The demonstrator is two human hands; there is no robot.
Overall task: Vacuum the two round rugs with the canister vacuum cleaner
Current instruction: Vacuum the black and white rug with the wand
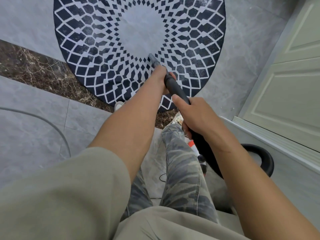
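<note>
A round rug [97, 49] with a dark blue and white diamond pattern and a pale grey centre lies on the grey tiled floor ahead of me. The black vacuum wand [174, 87] slopes down from my right side to the rug, and its grey nozzle tip [153, 59] touches the rug just below the pale centre. My left hand [161, 73] grips the wand low, close to the nozzle. My right hand [195, 115] grips it higher up. The black hose [263, 156] loops behind my right arm. Only one rug is in view; the canister is mostly hidden.
A pale panelled door [290, 94] and its raised sill stand close on the right. A dark marble strip [34, 66] crosses the floor under the rug's near edge. A grey cable [57, 129] curves over the tiles at left. My legs and shoes stand at the rug's near edge.
</note>
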